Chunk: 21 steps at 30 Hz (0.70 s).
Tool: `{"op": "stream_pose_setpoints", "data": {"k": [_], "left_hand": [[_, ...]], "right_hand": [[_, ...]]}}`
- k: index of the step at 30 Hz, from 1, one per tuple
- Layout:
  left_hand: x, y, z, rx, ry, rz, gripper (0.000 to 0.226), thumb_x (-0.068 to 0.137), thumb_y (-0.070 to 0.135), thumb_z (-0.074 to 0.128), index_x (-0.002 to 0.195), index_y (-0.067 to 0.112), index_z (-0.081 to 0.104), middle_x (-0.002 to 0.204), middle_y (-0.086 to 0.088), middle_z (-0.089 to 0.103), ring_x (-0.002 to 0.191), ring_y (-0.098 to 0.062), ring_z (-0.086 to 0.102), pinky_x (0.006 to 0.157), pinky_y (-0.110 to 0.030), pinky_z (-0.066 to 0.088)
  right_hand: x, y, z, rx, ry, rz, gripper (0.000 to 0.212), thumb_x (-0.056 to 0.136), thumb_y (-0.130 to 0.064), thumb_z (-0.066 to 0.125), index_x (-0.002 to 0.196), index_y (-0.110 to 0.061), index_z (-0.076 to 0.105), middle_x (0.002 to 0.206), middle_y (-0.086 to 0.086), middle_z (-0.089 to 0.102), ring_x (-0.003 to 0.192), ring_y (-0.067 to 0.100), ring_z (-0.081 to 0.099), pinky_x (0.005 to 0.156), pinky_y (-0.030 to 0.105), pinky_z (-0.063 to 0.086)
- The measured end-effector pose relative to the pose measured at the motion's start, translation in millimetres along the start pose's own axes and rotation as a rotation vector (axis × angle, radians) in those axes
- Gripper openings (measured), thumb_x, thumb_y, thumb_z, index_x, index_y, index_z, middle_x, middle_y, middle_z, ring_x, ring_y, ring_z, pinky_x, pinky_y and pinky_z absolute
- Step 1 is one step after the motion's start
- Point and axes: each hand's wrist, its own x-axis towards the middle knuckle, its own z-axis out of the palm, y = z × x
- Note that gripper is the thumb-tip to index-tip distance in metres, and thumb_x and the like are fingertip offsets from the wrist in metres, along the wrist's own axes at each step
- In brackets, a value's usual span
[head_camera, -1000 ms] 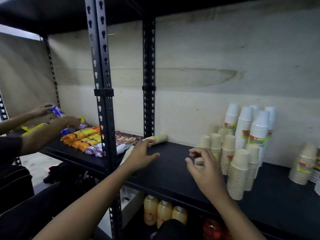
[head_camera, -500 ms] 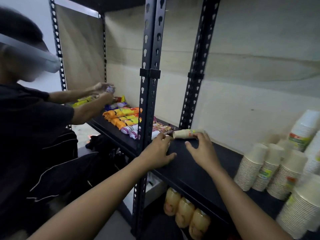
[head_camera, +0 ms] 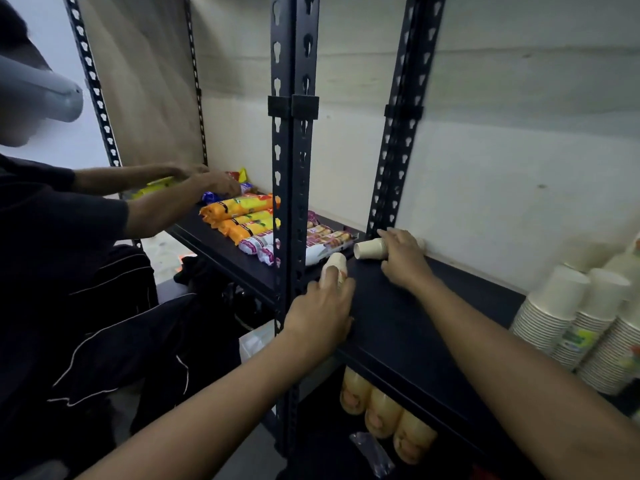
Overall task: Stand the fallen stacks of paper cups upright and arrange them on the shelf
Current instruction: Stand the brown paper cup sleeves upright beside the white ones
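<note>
Your R hand [head_camera: 403,263] grasps a fallen cup stack [head_camera: 369,250] lying sideways at back-left of shelf [head_camera: 398,323], mouth pointing left; L hand [head_camera: 320,308] clutches a second stack [head_camera: 335,266] nearer you. Upright stacks [head_camera: 554,313] stand far right.

At left end of shelf [head_camera: 398,327] lie 2 fallen cup stacks: far stack [head_camera: 369,250] by back wall [head_camera: 502,185] under right hand [head_camera: 403,258], near stack [head_camera: 335,263] under left hand [head_camera: 320,317]. Upright stacks [head_camera: 568,323] stand at right; bottles [head_camera: 381,410] on level below.
</note>
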Motion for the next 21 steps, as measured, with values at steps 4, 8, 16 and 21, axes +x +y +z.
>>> {"op": "stream_pose_setpoints", "data": {"k": [4,8,16,21], "left_hand": [[1.9,-1.2,3.0,-0.038,0.014,0.013,0.059,0.099,0.035,0.057,0.149,0.017,0.03,0.147,-0.012,0.026,0.115,-0.034,0.051,0.065,-0.038,0.043],[1.0,-7.4,9.6,-0.131,0.064,0.013,0.059,0.096,0.035,0.059,0.146,0.019,0.033,0.145,-0.009,0.024,0.113,-0.033,0.054,0.069,-0.041,0.055],[-8.8,-18.6,-2.2,-0.336,0.286,-0.001,0.045,0.09,0.038,0.065,0.128,0.018,0.051,0.128,-0.002,0.044,0.09,-0.029,0.063,0.067,-0.042,0.055],[-14.2,-29.8,-28.9,-0.667,0.435,-0.025,0.048,0.074,0.03,0.078,0.119,0.023,0.062,0.114,0.003,0.057,0.095,-0.021,0.062,0.076,-0.037,0.054]], "right_hand": [[8.2,3.1,12.1,-0.013,-0.056,0.02,0.08,0.09,-0.025,0.067,0.159,-0.028,0.026,0.166,0.002,0.024,0.153,0.036,0.013,0.124,0.046,0.016],[10.1,5.2,12.3,0.034,0.075,-0.029,0.058,0.087,-0.013,0.069,0.142,-0.024,0.052,0.145,0.006,0.047,0.139,0.031,0.037,0.116,0.042,0.031],[-16.6,-3.3,-6.2,0.148,0.26,-0.023,0.05,0.094,-0.012,0.064,0.141,-0.021,0.05,0.137,0.004,0.048,0.124,0.03,0.046,0.106,0.042,0.042],[-59.1,-19.7,-49.1,0.283,0.42,-0.082,0.05,0.098,-0.02,0.063,0.145,-0.022,0.048,0.133,0.002,0.046,0.115,0.026,0.053,0.099,0.033,0.045]]}}
